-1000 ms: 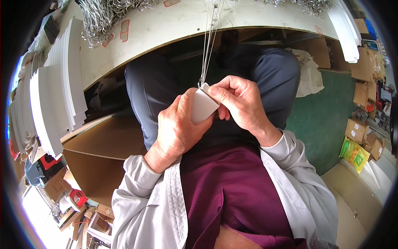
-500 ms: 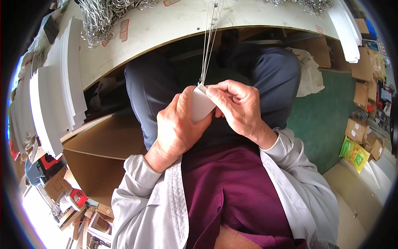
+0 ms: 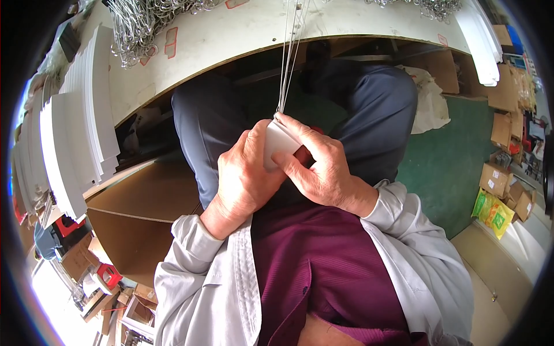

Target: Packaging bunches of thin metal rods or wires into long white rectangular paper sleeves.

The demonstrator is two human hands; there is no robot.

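Note:
Above my lap, my left hand (image 3: 242,170) is closed around a small flat white piece (image 3: 279,139), fingers hidden behind it. My right hand (image 3: 324,168) grips the same piece from the other side: its thumb lies across the white face and its index finger reaches the top corner. At that corner, several thin metal wires (image 3: 287,69) meet the piece. They run away from me, up over the edge of the white worktable (image 3: 225,40). How the wires join the piece is covered by my fingertip.
Bunches of metal wire hooks (image 3: 138,29) lie on the table's far left, and more hooks (image 3: 438,8) at the far right. Long white strips (image 3: 60,155) are stacked at the left, others (image 3: 482,46) at the right. An open cardboard box (image 3: 141,199) stands beside my left leg.
My right thumb has come down from the piece's top edge onto its face, and the index finger has stretched out to the top corner. The left hand keeps its hold.

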